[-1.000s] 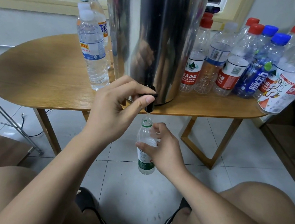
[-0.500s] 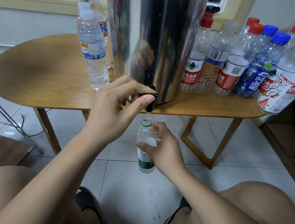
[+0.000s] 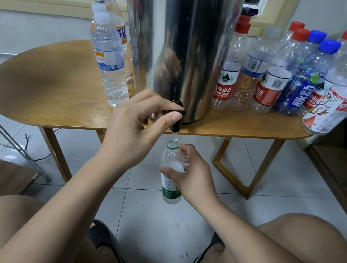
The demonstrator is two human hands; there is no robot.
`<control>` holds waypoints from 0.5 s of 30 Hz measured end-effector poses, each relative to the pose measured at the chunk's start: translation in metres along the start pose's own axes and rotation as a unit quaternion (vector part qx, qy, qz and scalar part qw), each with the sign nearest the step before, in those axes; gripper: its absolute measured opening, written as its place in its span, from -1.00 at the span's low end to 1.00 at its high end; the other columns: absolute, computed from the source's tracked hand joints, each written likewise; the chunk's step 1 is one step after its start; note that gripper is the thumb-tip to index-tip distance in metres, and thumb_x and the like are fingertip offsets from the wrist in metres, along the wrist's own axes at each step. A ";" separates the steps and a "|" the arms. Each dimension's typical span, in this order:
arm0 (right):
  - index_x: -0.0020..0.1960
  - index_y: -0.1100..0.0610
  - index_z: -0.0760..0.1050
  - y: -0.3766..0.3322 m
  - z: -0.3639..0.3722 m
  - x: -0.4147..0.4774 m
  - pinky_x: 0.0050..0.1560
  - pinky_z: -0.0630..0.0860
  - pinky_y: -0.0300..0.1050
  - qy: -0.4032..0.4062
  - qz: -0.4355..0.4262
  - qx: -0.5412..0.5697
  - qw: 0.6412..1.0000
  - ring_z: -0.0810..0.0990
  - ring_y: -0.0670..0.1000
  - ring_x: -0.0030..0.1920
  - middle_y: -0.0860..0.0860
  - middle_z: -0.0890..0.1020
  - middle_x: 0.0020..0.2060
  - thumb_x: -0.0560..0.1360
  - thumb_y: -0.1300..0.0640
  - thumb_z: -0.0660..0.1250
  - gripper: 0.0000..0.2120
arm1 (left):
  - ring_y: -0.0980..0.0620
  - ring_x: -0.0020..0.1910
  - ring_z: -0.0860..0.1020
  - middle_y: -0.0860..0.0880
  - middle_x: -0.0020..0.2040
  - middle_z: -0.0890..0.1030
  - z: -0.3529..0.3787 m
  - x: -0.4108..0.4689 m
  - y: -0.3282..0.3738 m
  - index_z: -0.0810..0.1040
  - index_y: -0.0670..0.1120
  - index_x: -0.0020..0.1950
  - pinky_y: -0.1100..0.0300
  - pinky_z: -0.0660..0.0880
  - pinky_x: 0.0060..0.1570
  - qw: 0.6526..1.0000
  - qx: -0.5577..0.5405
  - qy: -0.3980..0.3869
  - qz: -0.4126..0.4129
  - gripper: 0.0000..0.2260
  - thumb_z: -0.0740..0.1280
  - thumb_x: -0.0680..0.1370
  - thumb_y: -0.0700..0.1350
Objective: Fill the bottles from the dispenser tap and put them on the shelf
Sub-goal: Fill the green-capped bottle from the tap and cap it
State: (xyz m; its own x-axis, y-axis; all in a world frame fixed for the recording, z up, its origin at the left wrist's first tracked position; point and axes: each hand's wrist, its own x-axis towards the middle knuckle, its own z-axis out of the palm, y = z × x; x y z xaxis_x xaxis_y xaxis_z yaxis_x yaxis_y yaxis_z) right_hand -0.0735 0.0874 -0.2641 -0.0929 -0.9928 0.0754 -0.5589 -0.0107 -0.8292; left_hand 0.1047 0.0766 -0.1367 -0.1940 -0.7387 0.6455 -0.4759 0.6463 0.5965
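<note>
your left hand [image 3: 133, 130] is curled round the black tap [image 3: 176, 118] at the foot of the steel dispenser [image 3: 179, 44], fingers over its lever and thumb pressed against its side. directly under that grip, your right hand [image 3: 195, 177] clasps the small green-labelled bottle [image 3: 169, 192] around its middle, holding it upright with its open mouth just beneath the spout; a thin clear stream shows between the two. above and to the right of your hands, capped bottles [image 3: 272, 82] crowd the wooden table [image 3: 41, 93]; left of the tap hand stand a few taller bottles [image 3: 109, 58].
</note>
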 end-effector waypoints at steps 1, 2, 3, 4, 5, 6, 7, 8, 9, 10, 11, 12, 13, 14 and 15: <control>0.36 -0.10 0.45 0.000 0.000 0.000 0.29 0.61 0.03 0.000 0.001 0.000 1.000 0.59 -0.06 0.25 -0.23 0.56 0.22 0.42 -0.15 0.66 -0.38 | 0.16 -0.09 0.56 0.07 -0.02 0.68 0.000 0.000 0.000 0.78 -0.04 0.14 0.34 0.42 -0.10 1.000 0.000 0.000 0.001 -0.88 0.49 0.67 -0.04; 0.37 -0.10 0.45 0.000 0.000 0.000 0.29 0.61 0.03 -0.001 0.001 -0.001 1.000 0.59 -0.07 0.25 -0.23 0.56 0.22 0.42 -0.15 0.66 -0.37 | 0.16 -0.08 0.57 0.07 -0.02 0.68 0.000 0.000 0.000 0.78 -0.04 0.14 0.35 0.41 -0.09 1.000 0.000 0.000 0.002 -0.88 0.49 0.67 -0.05; 0.38 -0.10 0.45 0.000 0.000 0.000 0.30 0.61 0.03 -0.001 0.002 -0.002 1.000 0.59 -0.07 0.25 -0.24 0.55 0.22 0.42 -0.15 0.66 -0.36 | 0.15 -0.08 0.57 0.07 -0.02 0.69 0.000 0.000 0.000 0.78 -0.04 0.14 0.35 0.41 -0.08 1.000 0.000 -0.001 0.003 -0.88 0.49 0.67 -0.05; 0.40 -0.10 0.45 0.000 0.000 0.000 0.30 0.61 0.03 0.000 0.001 -0.002 1.000 0.59 -0.07 0.26 -0.24 0.55 0.23 0.42 -0.15 0.66 -0.35 | 0.14 -0.08 0.57 0.07 -0.01 0.69 -0.001 0.000 0.000 0.78 -0.04 0.14 0.34 0.41 -0.08 1.000 -0.001 0.000 0.002 -0.88 0.49 0.67 -0.05; 0.42 -0.09 0.45 0.000 0.000 0.000 0.31 0.61 0.03 0.000 0.001 -0.001 1.000 0.58 -0.06 0.27 -0.22 0.56 0.25 0.42 -0.15 0.66 -0.34 | 0.14 -0.08 0.57 0.07 -0.01 0.69 0.000 0.000 0.000 0.78 -0.04 0.14 0.34 0.41 -0.08 1.000 -0.002 0.000 0.002 -0.88 0.48 0.67 -0.04; 0.44 -0.08 0.45 0.000 0.000 0.000 0.32 0.61 0.04 0.001 0.001 0.001 1.000 0.58 -0.06 0.28 -0.20 0.57 0.28 0.43 -0.15 0.66 -0.32 | 0.14 -0.08 0.57 0.07 -0.01 0.69 -0.001 0.000 0.000 0.78 -0.04 0.14 0.34 0.42 -0.08 1.000 -0.003 0.000 0.001 -0.88 0.48 0.67 -0.04; 0.45 -0.07 0.46 0.000 0.000 0.000 0.33 0.60 0.04 0.001 0.002 0.003 1.000 0.58 -0.06 0.29 -0.18 0.58 0.31 0.43 -0.14 0.66 -0.31 | 0.14 -0.08 0.58 0.07 0.00 0.69 0.000 0.000 0.000 0.78 -0.04 0.14 0.34 0.42 -0.09 1.000 -0.002 -0.001 0.001 -0.87 0.48 0.67 -0.04; 0.46 -0.07 0.46 0.000 0.001 0.000 0.33 0.60 0.04 0.001 0.002 0.004 1.000 0.58 -0.05 0.29 -0.16 0.59 0.32 0.43 -0.14 0.66 -0.31 | 0.13 -0.08 0.58 0.08 0.00 0.69 0.000 0.000 0.000 0.78 -0.04 0.14 0.34 0.42 -0.09 1.000 -0.002 -0.001 0.001 -0.87 0.48 0.67 -0.03; 0.46 -0.07 0.46 0.000 0.001 0.000 0.33 0.60 0.04 0.002 0.001 0.004 1.000 0.58 -0.06 0.29 -0.16 0.59 0.32 0.43 -0.14 0.66 -0.31 | 0.13 -0.07 0.58 0.08 0.00 0.69 0.000 0.000 0.000 0.78 -0.04 0.15 0.34 0.42 -0.09 1.000 -0.001 -0.001 0.002 -0.87 0.48 0.67 -0.03; 0.47 -0.07 0.47 0.000 0.001 0.000 0.33 0.60 0.03 0.003 -0.001 0.002 1.000 0.58 -0.06 0.29 -0.16 0.59 0.33 0.43 -0.14 0.66 -0.31 | 0.13 -0.08 0.58 0.09 -0.01 0.68 0.000 0.000 -0.001 0.78 -0.04 0.14 0.34 0.41 -0.09 1.000 -0.001 -0.001 0.002 -0.87 0.48 0.67 -0.04; 0.47 -0.07 0.46 0.000 0.001 0.000 0.33 0.60 0.01 0.003 -0.002 0.000 1.000 0.57 -0.07 0.29 -0.15 0.59 0.33 0.43 -0.14 0.65 -0.31 | 0.13 -0.08 0.58 0.10 -0.01 0.68 0.000 0.000 -0.001 0.78 -0.04 0.14 0.34 0.41 -0.08 1.000 -0.002 0.000 0.003 -0.87 0.49 0.67 -0.04; 0.47 -0.07 0.46 0.000 0.000 0.000 0.33 0.60 0.00 0.001 -0.002 -0.002 1.000 0.57 -0.08 0.29 -0.15 0.59 0.34 0.44 -0.14 0.65 -0.31 | 0.13 -0.09 0.58 0.11 -0.02 0.67 0.000 0.000 -0.001 0.78 -0.04 0.14 0.35 0.40 -0.08 1.000 -0.003 0.001 0.003 -0.88 0.49 0.67 -0.05; 0.47 -0.08 0.46 0.000 0.000 0.000 0.33 0.60 -0.01 0.001 -0.002 -0.001 1.000 0.57 -0.09 0.28 -0.16 0.59 0.34 0.44 -0.14 0.65 -0.31 | 0.14 -0.09 0.57 0.11 -0.02 0.67 0.000 0.000 -0.001 0.78 -0.05 0.14 0.35 0.40 -0.08 1.000 -0.004 0.001 0.004 -0.88 0.49 0.67 -0.05; 0.46 -0.08 0.47 0.000 0.000 0.000 0.32 0.60 0.00 0.001 -0.003 0.000 1.000 0.57 -0.09 0.28 -0.16 0.59 0.33 0.43 -0.14 0.65 -0.32 | 0.14 -0.09 0.57 0.11 -0.02 0.67 0.000 0.000 -0.001 0.78 -0.05 0.15 0.36 0.41 -0.08 1.000 -0.004 0.001 0.004 -0.88 0.49 0.67 -0.05; 0.46 -0.08 0.47 0.000 0.001 0.000 0.32 0.60 0.02 0.001 -0.003 0.000 1.000 0.58 -0.08 0.28 -0.17 0.59 0.32 0.43 -0.14 0.65 -0.33 | 0.14 -0.08 0.57 0.10 -0.01 0.68 0.000 0.001 -0.001 0.78 -0.04 0.15 0.36 0.41 -0.07 1.000 -0.003 0.000 0.005 -0.87 0.49 0.67 -0.05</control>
State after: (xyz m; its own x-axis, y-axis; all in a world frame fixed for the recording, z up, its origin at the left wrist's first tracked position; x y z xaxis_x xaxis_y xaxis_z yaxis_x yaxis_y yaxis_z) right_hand -0.0732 0.0871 -0.2647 -0.0914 -0.9925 0.0814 -0.5590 -0.0165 -0.8290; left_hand 0.1051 0.0757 -0.1366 -0.1984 -0.7322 0.6515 -0.4691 0.6546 0.5928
